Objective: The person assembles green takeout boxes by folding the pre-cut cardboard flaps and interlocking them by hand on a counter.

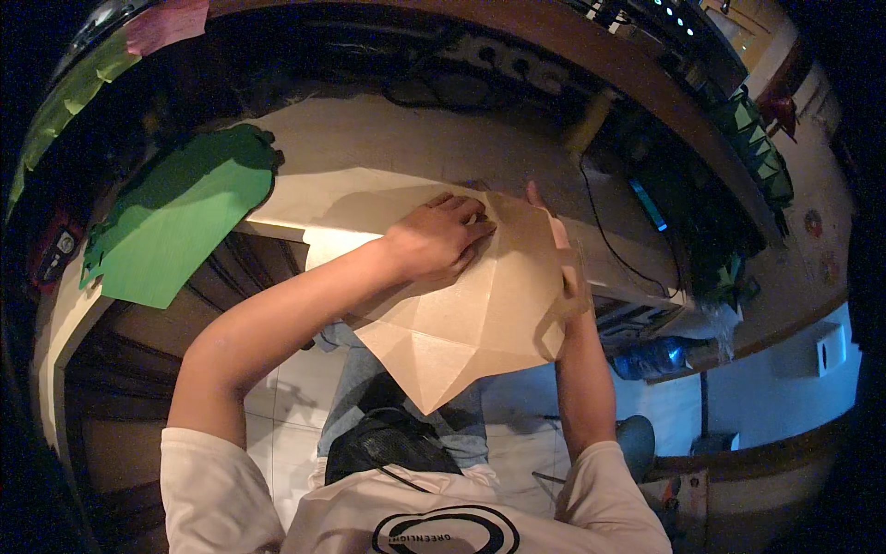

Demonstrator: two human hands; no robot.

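A large cream sheet of paper (452, 295), crossed by fold creases, is held above my lap at the front edge of the desk. Its lower corner points toward me. My left hand (438, 235) rests on the upper face of the sheet, its fingers bent and pressed together on a crease near the far edge. My right hand (565, 258) grips the sheet's right side. Part of that hand is hidden behind the paper, while one fingertip rises past the far edge.
A green sheet (198, 212) with a ragged edge lies at the left. A black cable (600, 226) runs across the desk near a narrow, blue-lit device (649, 205). Green folded pieces (759, 148) hang along the right shelf. A blue plastic bottle (651, 358) lies at the lower right.
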